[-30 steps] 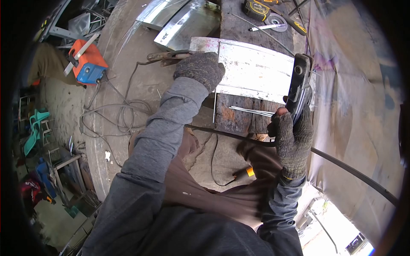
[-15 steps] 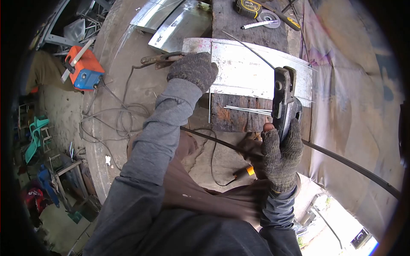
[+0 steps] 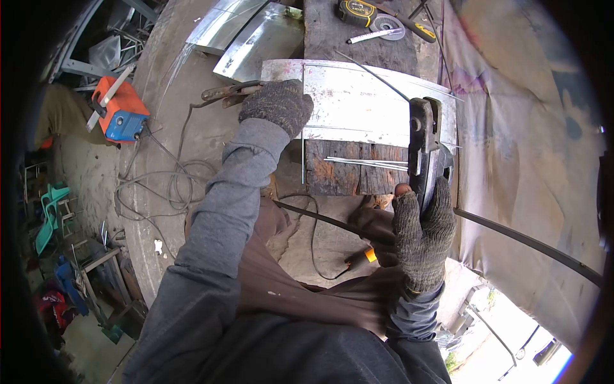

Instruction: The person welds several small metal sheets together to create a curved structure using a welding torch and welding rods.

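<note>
My left hand (image 3: 274, 105), in a dark knitted glove, is closed at the left end of a curved pale metal sheet (image 3: 364, 105). Its fingers cover part of a thin metal rod (image 3: 303, 157) that runs across the sheet and past its near edge. Just left of that hand is a welding earth clamp (image 3: 224, 94). In my right hand (image 3: 422, 237), also gloved with a bare thumb tip showing, is a black electrode holder (image 3: 425, 144). A welding electrode (image 3: 374, 77) sticks out of its jaws, slanting up and left over the sheet.
Several thin rods (image 3: 364, 162) lie on the wooden bench (image 3: 358, 182). Behind the sheet are a tape measure (image 3: 356, 11), a disc (image 3: 391, 29) and a marker pen (image 3: 371, 36). An orange-and-blue welding machine (image 3: 121, 109) stands left, its cable (image 3: 173, 182) looped on the floor. A cloth (image 3: 511, 160) hangs right.
The view has shifted slightly, so the bench and sheet appear a little further left. Both hands keep their holds, and the electrode remains in its holder.
</note>
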